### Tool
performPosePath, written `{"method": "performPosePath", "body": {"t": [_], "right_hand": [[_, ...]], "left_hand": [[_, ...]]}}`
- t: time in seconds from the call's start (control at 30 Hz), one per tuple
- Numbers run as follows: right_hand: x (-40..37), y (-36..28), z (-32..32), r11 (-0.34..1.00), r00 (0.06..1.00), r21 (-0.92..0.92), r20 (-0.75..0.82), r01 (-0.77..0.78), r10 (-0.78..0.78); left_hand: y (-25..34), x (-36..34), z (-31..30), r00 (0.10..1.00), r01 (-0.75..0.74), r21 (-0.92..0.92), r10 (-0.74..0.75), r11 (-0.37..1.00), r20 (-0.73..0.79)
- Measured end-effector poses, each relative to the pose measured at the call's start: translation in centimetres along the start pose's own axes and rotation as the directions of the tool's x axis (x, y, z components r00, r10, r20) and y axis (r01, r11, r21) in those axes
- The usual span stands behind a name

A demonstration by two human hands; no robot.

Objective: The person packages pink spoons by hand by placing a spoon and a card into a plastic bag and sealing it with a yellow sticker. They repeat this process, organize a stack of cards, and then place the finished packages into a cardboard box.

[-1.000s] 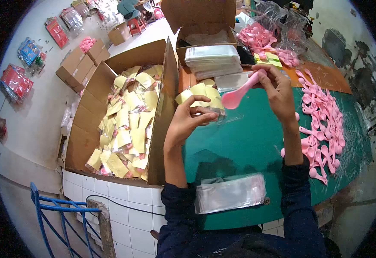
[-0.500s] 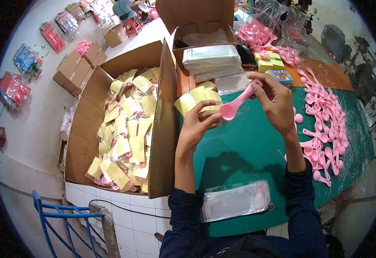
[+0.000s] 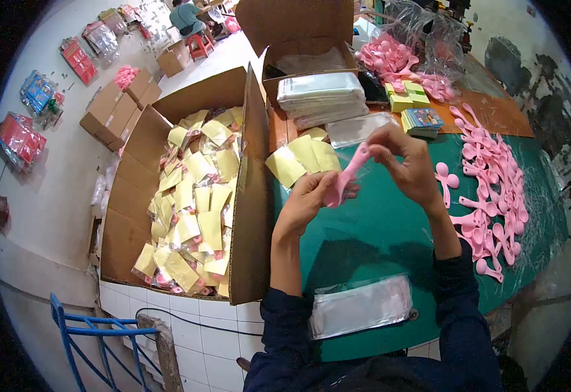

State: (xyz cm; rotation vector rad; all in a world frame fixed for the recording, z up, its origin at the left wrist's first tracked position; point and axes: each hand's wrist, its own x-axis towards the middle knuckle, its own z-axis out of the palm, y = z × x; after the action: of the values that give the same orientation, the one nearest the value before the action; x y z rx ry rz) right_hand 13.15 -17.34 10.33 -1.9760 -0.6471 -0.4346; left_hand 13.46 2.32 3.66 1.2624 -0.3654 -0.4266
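A pink spoon (image 3: 347,178) is held over the green table top, its handle slanting up to the right. Around its bowl, the fingers of my left hand (image 3: 308,199) are closed. My right hand (image 3: 403,163) pinches at the end of the handle. A faint clear film seems to lie about the spoon, though its edges are hard to make out. Just beyond my left hand, yellow cards (image 3: 305,159) lie fanned out. Close to my forearms rests a stack of clear plastic bags (image 3: 362,307).
Left of the table stands a big cardboard box (image 3: 249,215) with many yellow-backed packets (image 3: 194,209). Loose pink spoons (image 3: 491,189) are heaped at right. Farther back are a bag stack (image 3: 321,95), card bundles (image 3: 422,119) and an open carton (image 3: 308,59). A person (image 3: 189,19) sits far off.
The spoon has turned steeper and moved slightly down and left. My left hand has shifted from the bowl's edge to around the bowl. My right hand has come lower and left.
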Motion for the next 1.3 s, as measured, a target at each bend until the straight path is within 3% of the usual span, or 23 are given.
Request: {"method": "performPosePath", "body": {"t": [0.1,0.17,0.2,0.27,0.3,0.33,0.37,0.43,0.53,0.6,0.67,0.7,0.77,0.8,0.83,0.9,1.0,1.1,1.13,1.23,1.27,1.3], "right_hand": [[-0.2,1.6,0.4,0.984,0.951,0.043,0.251,0.174,-0.179],[-0.7,2.9,1.2,0.968,0.898,0.159,0.367,0.195,-0.241],[0.1,4.6,-0.1,0.968,0.888,0.237,0.422,0.086,-0.182],[2.7,7.9,-3.8,0.855,0.984,0.490,0.133,-0.167,0.116],[4.5,12.0,-6.8,0.965,0.996,-0.243,0.029,0.092,-0.088],[5.4,17.6,-9.3,0.841,0.914,-0.380,-0.281,-0.385,0.291],[5.2,23.8,-12.1,0.695,0.934,-0.635,-0.320,-0.338,0.162],[3.4,37.7,-16.4,0.428,0.864,-0.755,-0.384,-0.497,0.326],[2.0,30.3,-13.9,0.531,0.881,-0.703,-0.397,-0.473,0.259],[1.6,27.0,-11.9,0.293,0.849,-0.805,-0.526,-0.516,0.052],[1.9,25.2,-11.6,0.223,0.834,-0.815,-0.551,-0.535,-0.013],[2.2,24.3,-11.6,0.464,0.869,-0.755,-0.489,-0.462,0.070],[2.7,21.6,-11.0,0.839,0.940,-0.456,-0.297,-0.296,0.169],[2.2,16.1,-9.1,0.929,0.933,-0.171,-0.212,-0.328,0.291],[1.4,9.5,-6.6,0.920,0.919,0.129,-0.094,-0.371,0.384],[-0.3,3.8,-4.1,0.916,0.956,0.303,-0.046,-0.263,0.289],[-2.4,0.4,-3.1,0.918,0.948,0.235,0.086,-0.319,0.308],[-2.8,-0.2,-3.7,0.955,0.904,-0.029,0.317,-0.295,0.288],[-2.8,0.0,-3.9,0.966,0.899,-0.092,0.352,-0.244,0.260],[-2.9,-0.4,-4.7,0.952,0.894,-0.148,0.328,-0.270,0.304],[-3.0,-0.1,-4.7,0.950,0.939,-0.017,0.147,-0.313,0.312],[-2.9,-0.1,-4.8,0.947,0.945,0.033,0.082,-0.321,0.317]], "left_hand": [[0.9,-0.6,0.5,0.999,0.003,-0.022,-0.004,1.000,-0.041],[2.1,-0.9,0.8,0.999,0.019,0.069,-0.017,0.997,-0.033],[1.4,-0.6,0.6,0.998,0.016,0.004,-0.016,1.000,-0.054],[1.5,-0.7,0.6,0.997,-0.004,-0.045,0.000,0.999,-0.073],[1.6,-0.9,0.5,0.996,-0.012,-0.070,0.006,0.998,-0.087],[1.7,-1.0,0.2,0.998,-0.029,-0.078,0.024,0.997,-0.065],[1.8,-1.2,0.0,0.998,-0.011,-0.066,0.007,0.998,-0.064],[2.3,-1.5,-0.2,0.998,0.008,-0.041,-0.011,0.999,-0.058],[2.3,-1.4,-0.6,0.998,0.024,-0.045,-0.027,0.999,-0.058],[1.8,-1.4,-0.6,0.997,0.046,-0.036,-0.048,0.998,-0.052],[1.8,-1.3,-0.6,0.995,0.080,0.008,-0.079,0.997,-0.060],[1.7,-1.2,-0.6,0.995,0.081,0.022,-0.080,0.996,-0.052],[1.6,-1.2,-0.5,0.996,0.085,0.042,-0.083,0.996,-0.039],[1.5,-1.1,-0.3,0.996,0.084,0.072,-0.083,0.994,-0.020],[1.5,-1.0,-0.3,0.996,0.085,0.101,-0.085,0.991,0.000],[1.1,-0.7,0.0,0.994,0.098,0.127,-0.104,0.987,0.043],[0.6,-0.5,0.6,0.987,0.155,0.106,-0.159,0.982,0.032],[-0.4,0.2,0.3,0.989,0.090,0.361,-0.125,0.928,0.075],[-0.6,0.2,0.5,0.988,0.065,0.369,-0.111,0.927,0.105],[-0.2,0.1,1.2,0.982,0.049,0.336,-0.107,0.941,0.158],[0.4,-0.2,1.4,0.979,0.086,0.282,-0.133,0.956,0.153],[0.7,-0.3,1.6,0.976,0.121,0.226,-0.157,0.967,0.149]]}}
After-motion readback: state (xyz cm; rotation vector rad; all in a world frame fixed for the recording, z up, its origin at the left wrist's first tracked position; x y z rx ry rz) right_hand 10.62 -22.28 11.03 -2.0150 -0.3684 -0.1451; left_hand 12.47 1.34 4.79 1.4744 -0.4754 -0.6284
